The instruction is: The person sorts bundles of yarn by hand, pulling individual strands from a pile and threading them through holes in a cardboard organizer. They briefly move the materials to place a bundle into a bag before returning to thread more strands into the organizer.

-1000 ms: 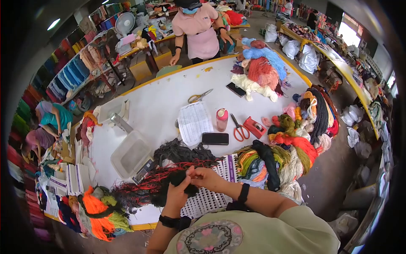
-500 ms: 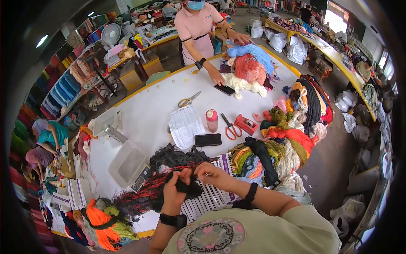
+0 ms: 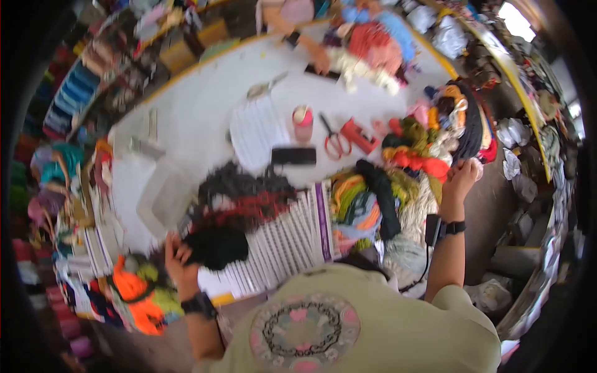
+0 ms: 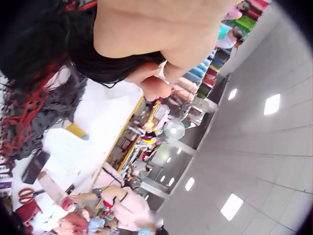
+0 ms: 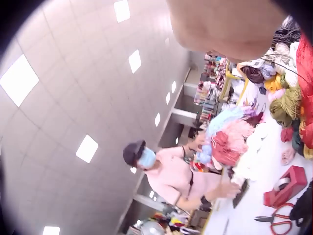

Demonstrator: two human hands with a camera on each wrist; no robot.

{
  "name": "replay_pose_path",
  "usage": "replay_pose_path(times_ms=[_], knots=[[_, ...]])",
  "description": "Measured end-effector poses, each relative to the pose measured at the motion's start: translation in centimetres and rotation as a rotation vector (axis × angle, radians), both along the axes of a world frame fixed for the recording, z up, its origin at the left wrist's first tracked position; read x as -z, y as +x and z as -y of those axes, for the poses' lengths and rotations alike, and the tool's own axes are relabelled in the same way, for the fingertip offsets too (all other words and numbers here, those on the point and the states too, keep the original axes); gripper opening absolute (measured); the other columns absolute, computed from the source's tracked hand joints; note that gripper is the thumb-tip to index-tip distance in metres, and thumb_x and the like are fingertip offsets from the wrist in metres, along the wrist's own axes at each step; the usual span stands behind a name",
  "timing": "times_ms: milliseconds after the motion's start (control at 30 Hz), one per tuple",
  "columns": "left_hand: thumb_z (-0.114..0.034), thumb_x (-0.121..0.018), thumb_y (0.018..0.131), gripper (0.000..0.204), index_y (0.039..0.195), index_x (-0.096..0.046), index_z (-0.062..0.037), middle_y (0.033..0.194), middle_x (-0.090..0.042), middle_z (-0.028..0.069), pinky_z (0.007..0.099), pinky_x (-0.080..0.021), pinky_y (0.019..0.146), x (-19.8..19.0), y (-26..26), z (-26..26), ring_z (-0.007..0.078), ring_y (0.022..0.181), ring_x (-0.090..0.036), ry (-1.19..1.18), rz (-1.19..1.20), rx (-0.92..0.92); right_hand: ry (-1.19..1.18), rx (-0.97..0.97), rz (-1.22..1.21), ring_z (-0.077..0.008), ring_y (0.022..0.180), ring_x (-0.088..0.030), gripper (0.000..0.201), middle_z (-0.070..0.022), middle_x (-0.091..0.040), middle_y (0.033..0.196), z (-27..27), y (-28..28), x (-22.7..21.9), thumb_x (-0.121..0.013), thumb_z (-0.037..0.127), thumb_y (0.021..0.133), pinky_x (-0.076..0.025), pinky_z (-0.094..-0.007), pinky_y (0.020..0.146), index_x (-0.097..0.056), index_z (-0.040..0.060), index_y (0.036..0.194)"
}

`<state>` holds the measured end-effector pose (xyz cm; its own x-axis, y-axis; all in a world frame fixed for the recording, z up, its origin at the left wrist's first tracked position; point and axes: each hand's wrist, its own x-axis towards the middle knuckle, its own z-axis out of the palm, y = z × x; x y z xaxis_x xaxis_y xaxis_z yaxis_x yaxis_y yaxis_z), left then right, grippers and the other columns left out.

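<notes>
Black yarn (image 3: pixel 217 247) hangs in a thick bundle over the table's near side, gripped by my left hand (image 3: pixel 180 264). In the left wrist view the fingers (image 4: pixel 155 88) curl beside the dark yarn (image 4: pixel 105 66). My right hand (image 3: pixel 461 179) is raised far to the right, above the multicoloured skeins, its fingers curled. A thin dark strand (image 5: pixel 282 64) runs by this hand (image 5: pixel 225 29) in the right wrist view; its fingertips are hidden there. Dark grey and red yarn (image 3: pixel 249 208) lies just beyond the black bundle.
Printed sample cards (image 3: pixel 280 239) lie near me. Beyond are a phone (image 3: pixel 293 155), bottle (image 3: pixel 303 124), red-handled scissors (image 3: pixel 337 146), tape dispenser (image 3: pixel 359 135) and paper (image 3: pixel 258 133). A plastic tray (image 3: pixel 165 196) stands left. A masked person (image 5: pixel 171 174) reaches over the far side.
My hands, close together before, have moved wide apart: the left one leftward with the black yarn, the right one far to the right. The other person has reached in to the pale yarn and far phone.
</notes>
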<state>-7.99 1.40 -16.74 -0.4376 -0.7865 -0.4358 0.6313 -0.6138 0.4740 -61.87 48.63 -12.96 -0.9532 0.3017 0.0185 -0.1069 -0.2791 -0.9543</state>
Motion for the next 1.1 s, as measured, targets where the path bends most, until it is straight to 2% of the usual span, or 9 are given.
replay_pose_path(times_ms=[100,233,267,300,367,467,567,800,1100], knots=[[-0.015,-0.052,0.096,0.032,0.125,-0.055,-0.0027,0.103,-0.063,0.0035,0.0144,-0.026,0.044,1.4,-7.7,-4.8,0.0009,0.056,-0.034,-0.006,0.245,0.354,0.081,-0.229,0.055,-0.0060,0.052,-0.042,0.004,0.0007,-0.050,0.073,5.7,2.0,3.7,-0.049,0.016,0.096,-0.033,-0.0186,0.043,-0.053,0.0144,0.096],[-0.013,-0.058,0.092,0.028,0.116,-0.060,0.0004,0.101,-0.066,0.0086,0.0168,-0.032,0.047,5.9,-16.3,-9.0,0.0053,0.060,-0.044,0.098,0.446,0.585,0.639,-0.985,0.165,-0.0100,0.067,-0.056,0.006,-0.0039,-0.056,0.076,14.4,8.3,9.9,-0.056,0.011,0.093,-0.047,-0.0295,0.062,-0.059,0.0062,0.095],[-0.013,-0.060,0.090,0.025,0.112,-0.062,0.0011,0.097,-0.068,0.0091,0.0176,-0.033,0.047,6.7,-18.0,-9.6,0.0062,0.062,-0.049,0.040,0.520,0.657,0.638,-1.051,-0.122,-0.0112,0.064,-0.055,0.005,-0.0029,-0.055,0.072,15.9,9.5,14.1,-0.056,0.009,0.093,-0.047,-0.0307,0.060,-0.058,0.0053,0.095],[-0.013,-0.060,0.090,0.025,0.112,-0.062,0.0011,0.097,-0.068,0.0091,0.0176,-0.033,0.047,8.1,-19.4,-10.1,0.0062,0.062,-0.049,0.047,0.526,0.653,0.630,-1.169,0.103,-0.0178,0.060,-0.058,0.007,-0.0066,-0.057,0.068,17.7,11.3,13.9,-0.058,0.012,0.091,-0.048,-0.0332,0.058,-0.058,0.0059,0.095],[-0.015,-0.062,0.087,0.023,0.102,-0.067,0.0019,0.086,-0.070,0.0114,0.0216,-0.036,0.047,10.8,-21.7,-11.1,0.0084,0.059,-0.052,-0.058,0.751,0.788,0.875,-1.303,0.023,-0.0272,0.062,-0.063,0.013,-0.0126,-0.062,0.069,20.1,13.1,15.3,-0.059,0.019,0.090,-0.049,-0.0388,0.059,-0.058,0.0077,0.096],[-0.015,-0.063,0.083,0.021,0.093,-0.069,0.0016,0.071,-0.067,0.0092,0.0252,-0.037,0.045,11.8,-24.5,-12.3,0.0114,0.050,-0.052,-0.250,1.020,1.009,1.023,-1.434,-0.073,-0.0349,0.068,-0.065,0.017,-0.0172,-0.064,0.072,22.5,14.4,16.6,-0.057,0.025,0.090,-0.050,-0.0443,0.061,-0.058,0.0094,0.098],[-0.022,-0.067,0.085,0.024,0.069,-0.057,-0.0060,0.054,-0.052,0.0006,0.0270,-0.029,0.038,14.2,-25.4,-13.8,0.0097,0.041,-0.044,-0.436,0.996,0.888,1.101,-1.556,-0.158,-0.0386,0.079,-0.064,0.019,-0.0178,-0.066,0.084,23.0,15.0,20.7,-0.051,0.027,0.092,-0.049,-0.0490,0.068,-0.056,0.0115,0.103],[-0.008,-0.067,0.085,0.008,0.081,-0.062,-0.0029,0.063,-0.055,0.0009,0.0227,-0.031,0.041,13.7,-25.4,-13.7,0.0090,0.049,-0.049,-0.029,0.771,0.841,1.062,-1.599,-0.087,-0.0369,0.082,-0.065,0.019,-0.0172,-0.066,0.085,22.8,14.6,18.4,-0.055,0.024,0.090,-0.049,-0.0468,0.069,-0.051,0.0127,0.104],[-0.007,-0.062,0.083,0.009,0.077,-0.062,-0.0008,0.060,-0.056,0.0031,0.0243,-0.036,0.043,12.3,-26.3,-13.2,0.0114,0.048,-0.049,-0.317,0.852,0.995,0.965,-1.668,0.059,-0.0270,0.071,-0.066,0.017,-0.0128,-0.065,0.077,23.1,13.9,17.8,-0.055,0.022,0.091,-0.050,-0.0393,0.065,-0.053,0.0072,0.099]])
